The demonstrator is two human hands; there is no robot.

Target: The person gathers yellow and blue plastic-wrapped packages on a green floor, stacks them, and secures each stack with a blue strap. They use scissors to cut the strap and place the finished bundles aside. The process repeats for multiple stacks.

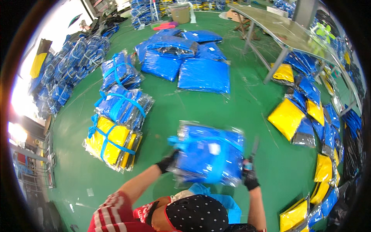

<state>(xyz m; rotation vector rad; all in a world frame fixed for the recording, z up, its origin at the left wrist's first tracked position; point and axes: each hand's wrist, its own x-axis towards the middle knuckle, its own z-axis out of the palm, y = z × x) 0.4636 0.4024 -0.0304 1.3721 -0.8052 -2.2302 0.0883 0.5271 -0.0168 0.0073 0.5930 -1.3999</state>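
In front of me is a bundle of blue folded goods in clear plastic (205,158), tied with light-blue strips and slightly blurred. My left hand (167,161), in a black glove, grips its left edge; the plastic partly hides the fingers. At the opposite edge is my gloved right hand (250,176), closed around a thin, dark, blade-like tool (255,147) that points away from me. Its exact kind is too blurred to tell. This hand also lies against the bundle's right side. Light-blue strip material (230,205) is near my lap.
Tied blue bundles (123,104) and a yellow one (110,141) lie to the left. Flat blue packs (204,75) are piled ahead. Yellow and blue packs (286,118) line the right side, beside a metal-legged table (278,27). A brown bin (180,14) stands at the back.
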